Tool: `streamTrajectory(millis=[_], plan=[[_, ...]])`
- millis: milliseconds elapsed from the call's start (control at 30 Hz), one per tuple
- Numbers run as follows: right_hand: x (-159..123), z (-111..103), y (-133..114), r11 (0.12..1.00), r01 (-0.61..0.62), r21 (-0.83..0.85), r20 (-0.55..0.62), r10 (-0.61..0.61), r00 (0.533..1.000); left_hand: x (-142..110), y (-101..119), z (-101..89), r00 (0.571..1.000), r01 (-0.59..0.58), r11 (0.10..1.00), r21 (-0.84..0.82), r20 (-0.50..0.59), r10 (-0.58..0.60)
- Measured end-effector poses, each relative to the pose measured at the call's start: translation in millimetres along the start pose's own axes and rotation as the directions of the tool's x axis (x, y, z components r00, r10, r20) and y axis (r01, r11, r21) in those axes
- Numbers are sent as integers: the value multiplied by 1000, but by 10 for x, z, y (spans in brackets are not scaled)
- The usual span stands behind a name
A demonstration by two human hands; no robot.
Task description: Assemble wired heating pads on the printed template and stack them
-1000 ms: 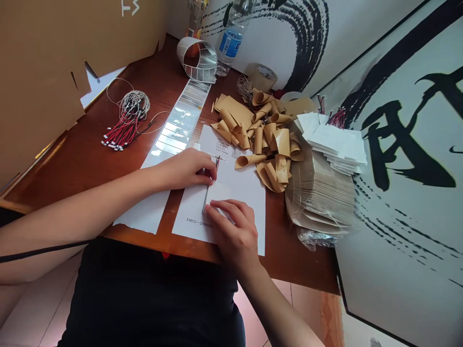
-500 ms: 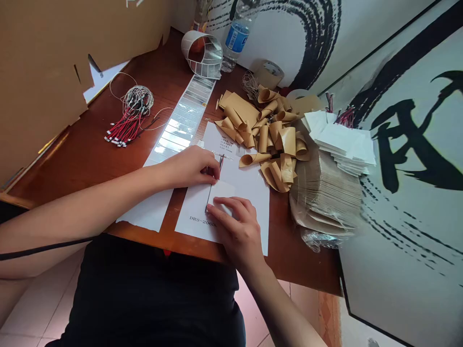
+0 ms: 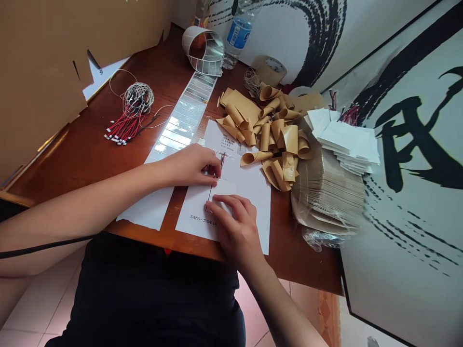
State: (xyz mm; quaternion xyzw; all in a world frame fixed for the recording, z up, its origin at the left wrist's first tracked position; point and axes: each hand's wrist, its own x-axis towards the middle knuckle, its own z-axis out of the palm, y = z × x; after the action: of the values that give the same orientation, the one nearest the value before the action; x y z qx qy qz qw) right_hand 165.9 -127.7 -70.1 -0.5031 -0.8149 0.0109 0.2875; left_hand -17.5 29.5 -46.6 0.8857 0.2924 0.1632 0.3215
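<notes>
Left hand: the left hand is over the printed sheet, with thumb and forefinger brought close together at the upper left corner of the white card; whether these fingers grasp anything, I cannot tell.
Right hand: the right hand lies on the lower part of the white card, its fingers released, slightly bent and spread over it.
White card: the white card lies on the printed sheet between the two hands, partly covered by the right one; a dark line runs down its left edge.
Wire end: a short dark and red wire sticks up just beside the left fingertips.
Printed sheet: the printed sheet lies on the worktop, near its front edge.
Label strip: the label strip runs left of the sheet, passing under the left forearm, with its far end curled into a roll.
Wire bundle: the red and white wire bundle lies left of the strip.
Right side: curled brown paper pieces are heaped beyond the sheet, next to a cardboard stack with white cards on top.
Back: a bottle and a tape roll stand near the wall.
</notes>
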Motion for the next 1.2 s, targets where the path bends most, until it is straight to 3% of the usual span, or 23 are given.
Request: streamTrajectory(millis=[700, 933, 1200], plan=[[-23, -35, -2, 999, 40, -1, 3, -40, 999, 5, 24, -21, 997, 3, 999, -36, 76, 0], [-85, -127, 25, 995, -77, 69, -36, 80, 996, -11, 88, -7, 992, 22, 997, 71, 125, -31], [-194, -138, 62, 999, -29, -44, -54, 26, 998, -81, 211, 92, 989, 15, 980, 198, 142, -44]])
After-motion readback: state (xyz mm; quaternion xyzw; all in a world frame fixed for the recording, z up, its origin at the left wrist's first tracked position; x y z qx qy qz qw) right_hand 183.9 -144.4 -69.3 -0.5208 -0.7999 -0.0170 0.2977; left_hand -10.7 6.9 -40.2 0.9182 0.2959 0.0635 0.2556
